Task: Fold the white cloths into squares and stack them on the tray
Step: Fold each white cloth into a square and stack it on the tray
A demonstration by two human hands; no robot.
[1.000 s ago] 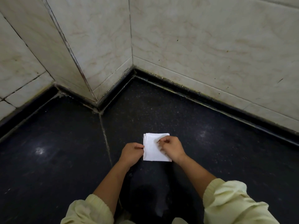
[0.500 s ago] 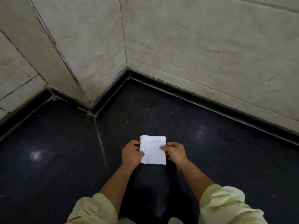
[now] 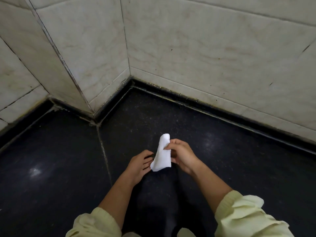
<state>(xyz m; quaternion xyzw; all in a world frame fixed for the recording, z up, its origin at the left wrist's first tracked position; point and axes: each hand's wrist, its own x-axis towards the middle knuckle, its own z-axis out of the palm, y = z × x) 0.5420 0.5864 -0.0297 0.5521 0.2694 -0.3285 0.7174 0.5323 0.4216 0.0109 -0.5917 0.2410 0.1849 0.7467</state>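
Note:
A small folded white cloth (image 3: pixel 162 157) is lifted off the dark floor and stands on edge, bent over at its top. My right hand (image 3: pixel 182 155) pinches it near the middle with thumb and fingertips. My left hand (image 3: pixel 139 165) lies just left of the cloth, its fingers stretched out with the tips by the cloth's lower left corner; I cannot tell whether they touch it. No tray is in view.
Black speckled floor (image 3: pixel 222 168) spreads all around, with a grout seam (image 3: pixel 104 151) running left of my hands. Pale marble-tiled walls (image 3: pixel 205 57) meet in a corner (image 3: pixel 95 115) beyond. Pale yellow sleeves cover both forearms at the bottom.
The cloth lay flat under both hands, then was picked up; now my right hand has tipped it up on edge and my left hand has let go.

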